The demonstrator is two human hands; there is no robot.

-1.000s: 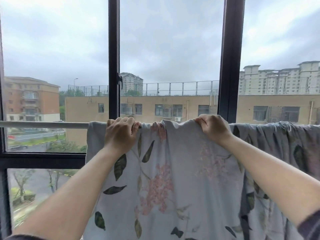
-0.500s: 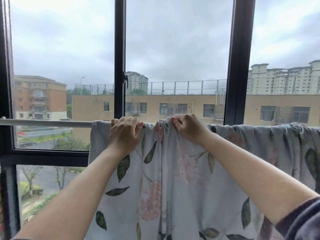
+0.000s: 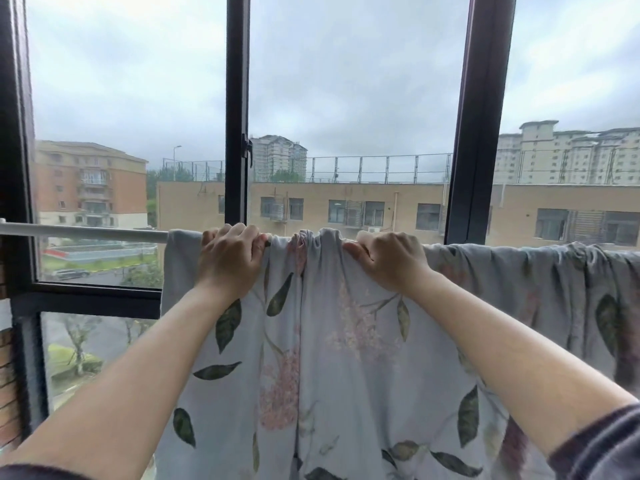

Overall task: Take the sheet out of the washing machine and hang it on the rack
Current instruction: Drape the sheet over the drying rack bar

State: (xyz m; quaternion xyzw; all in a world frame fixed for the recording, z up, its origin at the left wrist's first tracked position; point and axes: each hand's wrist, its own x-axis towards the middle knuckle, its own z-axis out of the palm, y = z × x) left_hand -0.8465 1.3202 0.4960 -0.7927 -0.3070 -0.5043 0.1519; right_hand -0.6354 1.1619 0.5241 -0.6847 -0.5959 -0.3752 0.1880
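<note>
1. Grey-blue sheet [image 3: 346,358], printed with green leaves and pink blossoms, hangs draped over a white rail [image 3: 83,233] that crosses in front of the window.
2. The left hand [image 3: 231,261] curls its fingers over the top of the rail and grips the sheet near its left edge.
3. The right hand [image 3: 388,259] grips the sheet's top fold a little farther right, thumb and curled fingers pinching the cloth at the rail.
4. Between the hands the cloth is bunched into tight gathers. Right of the right hand it runs along the rail in loose folds.
5. Left of the sheet the rail is bare.
6. A dark window frame [image 3: 237,116] stands behind, with tan and brick buildings under a cloudy sky beyond.
7. A dark striped sleeve [image 3: 602,441] shows at the lower right.
</note>
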